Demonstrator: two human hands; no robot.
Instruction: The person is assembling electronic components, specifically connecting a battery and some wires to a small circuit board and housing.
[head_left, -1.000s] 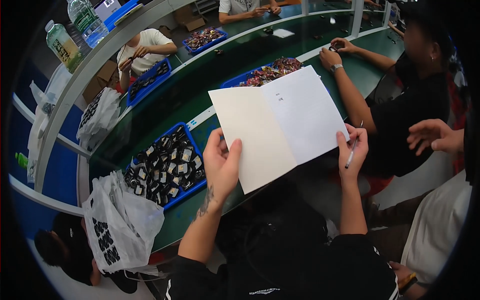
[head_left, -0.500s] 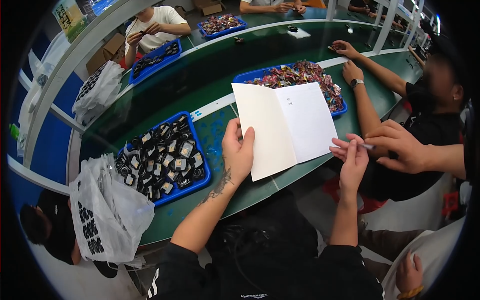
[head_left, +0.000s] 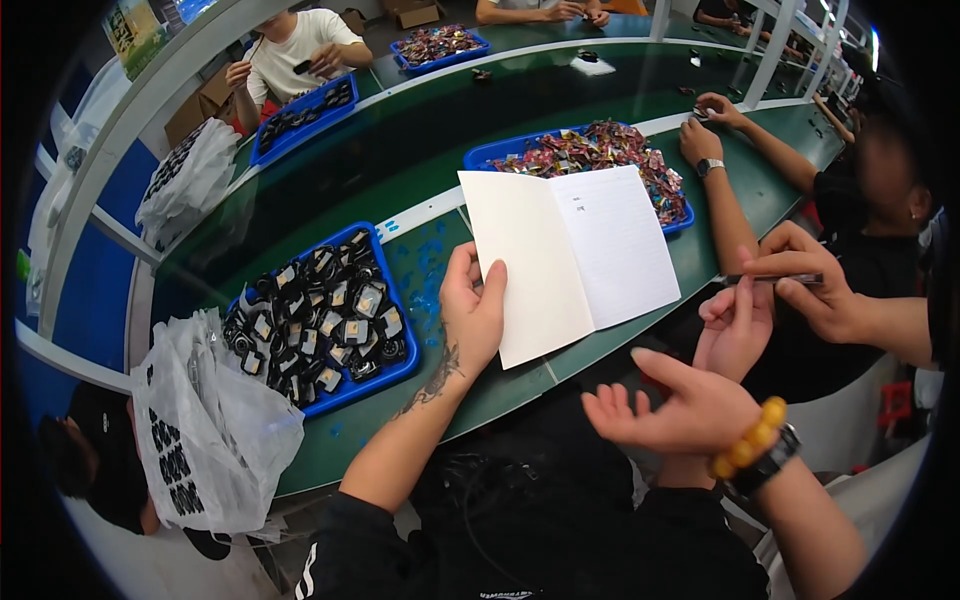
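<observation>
My left hand [head_left: 473,308] is closed on the left edge of an open notebook [head_left: 625,250]. Its left page is cream, and the white right page bears a little writing near the top. My right hand [head_left: 735,335] is right of the notebook, index finger raised and the others loosely bent. A slim dark pen [head_left: 803,280] lies against that fingertip, gripped at its other end by a co-worker's hand [head_left: 830,300]. Another person's hand [head_left: 690,405], with a yellow bead bracelet, passes in front of my right wrist and hides part of it.
A blue tray [head_left: 412,345] of black parts stands left on the green table, beside a clear plastic bag [head_left: 225,430]. Behind the notebook sits a blue tray [head_left: 480,158] of small colourful packets. Co-workers sit at the right and along the far side.
The hand with the bracelet has risen across my right wrist. My right hand and the pen have moved, the pen now lying nearly level in the co-worker's fingers. The notebook has barely shifted.
</observation>
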